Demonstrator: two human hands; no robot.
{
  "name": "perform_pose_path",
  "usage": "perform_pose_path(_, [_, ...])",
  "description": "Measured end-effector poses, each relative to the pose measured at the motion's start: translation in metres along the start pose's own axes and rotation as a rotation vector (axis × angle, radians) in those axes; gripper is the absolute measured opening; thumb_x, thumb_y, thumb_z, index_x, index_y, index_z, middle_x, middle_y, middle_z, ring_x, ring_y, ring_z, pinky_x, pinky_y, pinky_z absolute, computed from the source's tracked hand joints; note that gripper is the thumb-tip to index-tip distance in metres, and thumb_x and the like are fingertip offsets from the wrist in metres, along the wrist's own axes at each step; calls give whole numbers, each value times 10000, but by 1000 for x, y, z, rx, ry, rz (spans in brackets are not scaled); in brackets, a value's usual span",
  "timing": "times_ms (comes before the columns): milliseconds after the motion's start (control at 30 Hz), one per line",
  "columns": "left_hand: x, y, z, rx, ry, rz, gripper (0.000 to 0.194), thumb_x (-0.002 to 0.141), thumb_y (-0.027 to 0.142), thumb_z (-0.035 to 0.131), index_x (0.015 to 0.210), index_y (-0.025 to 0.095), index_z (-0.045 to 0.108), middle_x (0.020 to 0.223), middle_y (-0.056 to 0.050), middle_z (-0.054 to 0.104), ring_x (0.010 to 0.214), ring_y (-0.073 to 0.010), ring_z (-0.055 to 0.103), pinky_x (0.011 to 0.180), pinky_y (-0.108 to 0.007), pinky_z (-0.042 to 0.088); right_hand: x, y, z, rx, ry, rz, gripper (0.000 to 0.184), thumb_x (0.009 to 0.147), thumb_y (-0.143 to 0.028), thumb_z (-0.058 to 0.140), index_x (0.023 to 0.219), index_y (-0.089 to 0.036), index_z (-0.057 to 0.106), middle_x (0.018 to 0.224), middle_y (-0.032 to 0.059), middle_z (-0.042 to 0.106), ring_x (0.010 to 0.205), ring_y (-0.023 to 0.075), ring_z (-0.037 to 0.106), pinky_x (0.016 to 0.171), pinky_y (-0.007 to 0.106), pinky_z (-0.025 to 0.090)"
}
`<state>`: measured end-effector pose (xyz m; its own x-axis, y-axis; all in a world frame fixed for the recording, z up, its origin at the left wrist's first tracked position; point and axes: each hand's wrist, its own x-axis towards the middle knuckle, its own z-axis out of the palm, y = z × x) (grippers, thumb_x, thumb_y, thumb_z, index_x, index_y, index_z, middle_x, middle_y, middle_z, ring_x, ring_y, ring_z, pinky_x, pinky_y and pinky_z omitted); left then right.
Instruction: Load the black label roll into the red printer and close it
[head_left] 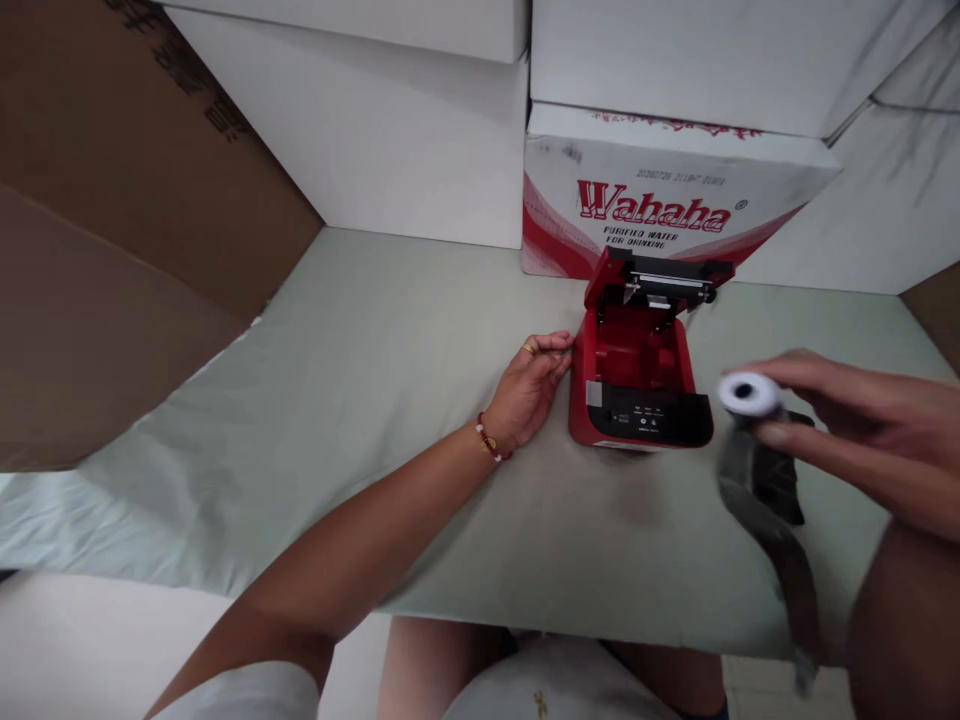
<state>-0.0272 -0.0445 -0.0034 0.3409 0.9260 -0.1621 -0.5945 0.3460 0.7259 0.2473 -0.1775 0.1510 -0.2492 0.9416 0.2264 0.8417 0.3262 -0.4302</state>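
Observation:
A red and black receipt printer (636, 424) sits on the cloth with its lid raised and its red paper bay exposed; I see no roll inside. My left hand (531, 388) rests at its left side, fingers stretched out with the tips at the casing, not wrapped around it. Right of the printer, my right hand (847, 415) pinches a small paper roll (750, 395) between thumb and fingers, its white end and dark core facing me. From the roll a loose grey-looking strip (772, 545) hangs toward the table's front edge, blurred by motion.
A pale green cloth (390, 330) covers the table. Behind the printer stands a white and red Wahaha carton (652, 190), with other white boxes (420, 130) around it. Brown cartons (150, 200) stand at the left. A black object (780, 480) shows partly behind the strip.

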Motion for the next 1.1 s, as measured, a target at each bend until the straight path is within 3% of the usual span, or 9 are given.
perform_pose_path(133, [0,-1,-1,5,-8,-3,165,830,201,854,958,241,758,1335,-54,713,1441,-233,619,1382,-466,374,68,-1,31,-110,-67,-37,390,1058,-381,613,1412,-317,764,1295,87,832,1213,362,768,1038,555,647])
perform_pose_path(300, [-1,0,1,-3,-2,-4,150,841,190,837,959,230,752,1337,-55,701,1414,-224,630,1387,-459,364,107,-5,64,-451,-241,131,406,993,-277,597,1340,-251,806,1144,132,852,1026,372,788,848,496,615])
perform_pose_path(400, [-1,1,2,-1,-4,-2,161,842,192,834,967,229,740,1336,-59,697,1441,-231,615,1382,-460,367,117,-9,68,-510,-268,224,448,992,-296,621,1403,-263,794,1096,141,855,930,361,791,766,452,565])
perform_pose_path(533, [-1,1,2,3,-7,-5,175,840,196,834,975,226,727,1336,-63,690,1455,-234,606,1378,-463,369,120,-8,71,-510,-260,166,462,1004,-289,598,1426,-264,783,1095,119,867,910,319,788,761,415,550])
perform_pose_path(700, [-2,-5,3,90,0,47,174,874,239,815,1006,241,703,1368,-56,674,1387,-231,629,1354,-472,382,112,-1,75,-421,-183,121,486,1015,-307,617,1477,-268,766,1236,107,872,1055,336,812,897,456,611])
perform_pose_path(800, [-12,-6,5,318,42,185,206,915,310,817,1074,254,699,1384,-78,653,1372,-263,619,1314,-491,423,107,1,76,-355,-152,113,520,1054,-314,581,1546,-231,725,1374,125,839,1214,365,799,1027,509,620])
perform_pose_path(900, [-33,0,10,571,91,438,221,976,376,791,1162,278,723,1497,-119,616,1453,-308,562,1336,-509,397,105,1,75,-316,-148,115,508,1080,-310,541,1542,-206,726,1440,138,811,1288,372,780,1094,535,611])
perform_pose_path(967, [-48,6,14,678,-4,555,298,974,400,803,1251,307,744,1568,-112,630,1586,-339,474,1427,-534,243,103,0,75,-299,-146,108,490,1103,-341,526,1525,-205,734,1442,147,808,1303,369,776,1106,536,612])
perform_pose_path(1100, [-66,10,18,891,-389,596,360,925,373,824,1285,363,813,1559,-48,736,1654,-379,486,1468,-566,41,100,-1,77,-226,-135,37,481,1134,-388,501,1513,-195,727,1480,166,782,1368,363,743,1164,550,593])
